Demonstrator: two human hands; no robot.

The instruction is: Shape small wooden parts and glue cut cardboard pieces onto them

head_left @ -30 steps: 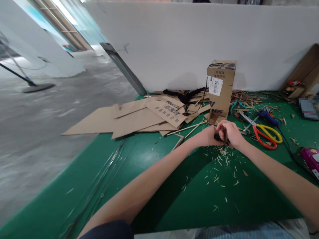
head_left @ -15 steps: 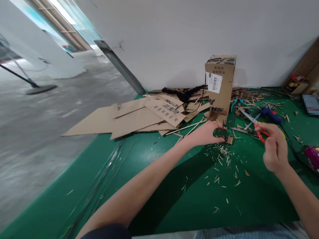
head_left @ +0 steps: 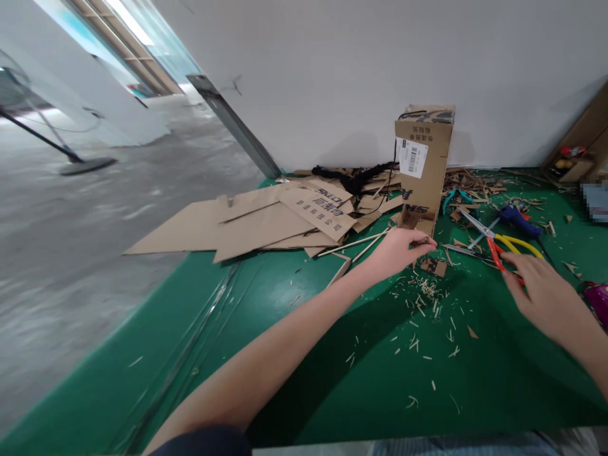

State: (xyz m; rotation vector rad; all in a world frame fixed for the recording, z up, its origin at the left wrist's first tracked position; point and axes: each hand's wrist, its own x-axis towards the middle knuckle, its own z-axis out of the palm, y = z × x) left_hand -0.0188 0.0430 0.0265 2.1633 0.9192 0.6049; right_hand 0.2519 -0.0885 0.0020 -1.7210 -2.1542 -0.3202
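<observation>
My left hand (head_left: 401, 250) reaches to the foot of the tall cardboard box (head_left: 430, 149). Its thumb and fingers are pinched together over something small and dark that I cannot make out. Just below the fingertips a small printed cardboard scrap (head_left: 433, 266) lies on the green table. My right hand (head_left: 541, 278) is at the scissors (head_left: 489, 233), which have red and yellow handles. Its fingers and thumb close on the red handle, while the spread blades point left toward the box.
Flat cardboard sheets (head_left: 266, 221) and thin wooden sticks (head_left: 354, 242) lie left of the box. Teal-handled pliers (head_left: 456, 196), a blue glue gun (head_left: 517, 218) and cardboard scraps are at the right. Wood shavings (head_left: 427, 288) litter the green table (head_left: 332, 386). A white wall stands behind.
My left fingers have closed from a wide curve into a pinch, uncovering the printed scrap. My right hand has dropped lower and flattened along the red handle; the scissors stay in place.
</observation>
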